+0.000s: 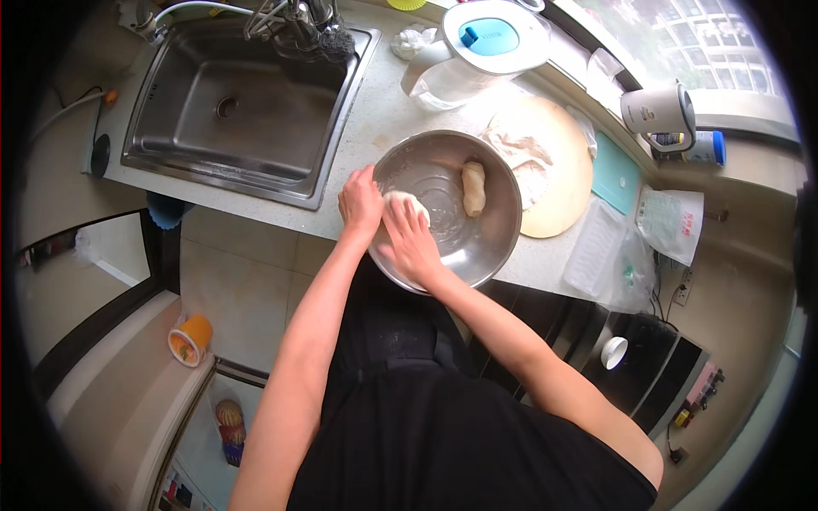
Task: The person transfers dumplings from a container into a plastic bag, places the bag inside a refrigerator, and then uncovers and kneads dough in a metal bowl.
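Note:
A wide stainless steel mixing bowl sits at the counter's front edge, close to my body. My left hand grips its left rim. Inside the bowl, my right hand lies palm down on a pale lump of dough, pressing it against the lower left wall with the fingers slightly spread. Most of that lump is hidden under the hand. A second piece of dough, shaped like a short roll, rests apart on the right side of the bowl.
Left of the bowl is a steel sink with a faucet. Behind stands a water filter pitcher. A round wooden board bearing a crumpled white cloth lies to the right, near a clear plastic tray.

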Demonstrator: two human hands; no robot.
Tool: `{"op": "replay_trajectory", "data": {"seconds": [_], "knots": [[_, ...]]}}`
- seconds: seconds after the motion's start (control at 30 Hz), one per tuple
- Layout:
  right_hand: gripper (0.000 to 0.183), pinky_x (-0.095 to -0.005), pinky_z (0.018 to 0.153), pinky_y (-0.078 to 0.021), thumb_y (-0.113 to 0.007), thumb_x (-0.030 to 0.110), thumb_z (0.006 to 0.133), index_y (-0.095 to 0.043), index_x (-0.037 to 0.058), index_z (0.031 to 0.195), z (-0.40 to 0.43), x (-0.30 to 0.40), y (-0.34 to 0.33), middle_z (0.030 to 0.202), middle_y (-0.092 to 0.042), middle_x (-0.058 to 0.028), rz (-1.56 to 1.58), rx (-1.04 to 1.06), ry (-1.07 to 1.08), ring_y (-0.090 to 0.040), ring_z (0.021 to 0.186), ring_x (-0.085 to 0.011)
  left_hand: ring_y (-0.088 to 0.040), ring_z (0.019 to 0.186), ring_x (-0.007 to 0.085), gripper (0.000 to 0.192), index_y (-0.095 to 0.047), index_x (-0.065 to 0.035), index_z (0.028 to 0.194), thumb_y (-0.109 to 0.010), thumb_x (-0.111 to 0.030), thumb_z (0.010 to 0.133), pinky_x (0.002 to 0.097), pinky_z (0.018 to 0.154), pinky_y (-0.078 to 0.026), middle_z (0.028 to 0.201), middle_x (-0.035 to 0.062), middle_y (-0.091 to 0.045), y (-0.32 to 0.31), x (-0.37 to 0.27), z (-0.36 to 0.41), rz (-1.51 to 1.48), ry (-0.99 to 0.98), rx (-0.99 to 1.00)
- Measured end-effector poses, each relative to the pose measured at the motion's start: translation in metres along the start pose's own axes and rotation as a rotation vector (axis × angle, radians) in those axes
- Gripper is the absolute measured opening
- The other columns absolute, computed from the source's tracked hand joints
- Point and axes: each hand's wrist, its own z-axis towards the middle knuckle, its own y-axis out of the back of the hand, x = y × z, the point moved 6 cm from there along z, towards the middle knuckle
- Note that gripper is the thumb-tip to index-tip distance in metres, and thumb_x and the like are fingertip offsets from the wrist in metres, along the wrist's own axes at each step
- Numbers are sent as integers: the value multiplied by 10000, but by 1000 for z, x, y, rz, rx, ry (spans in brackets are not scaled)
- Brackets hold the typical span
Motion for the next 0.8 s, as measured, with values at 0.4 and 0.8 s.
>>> {"op": "replay_trajectory", "data": {"seconds": [0.4, 0.8], "knots": [[420, -510, 946, -320, -552, 290, 827, -474, -32, 1085, 75, -66, 21, 1129, -476, -235, 49, -402, -420, -427, 1088, -389, -569, 852, 380, 270, -571, -45, 1022, -564, -13, 753, 463, 716, -453, 909, 174, -594, -6, -15, 4, -12, -48, 7], [730, -523, 1041, -229, -582, 353, 802, -286, -35, 1345, 50, -73, 17, 1424, -242, -215, -62, -142, -301, -232, 1324, -352, -567, 847, 387, 255, -558, -11, 1010, -564, -3, 755, 461, 721, -454, 902, 177, -589, -10, -13, 5, -19, -97, 92]]}}
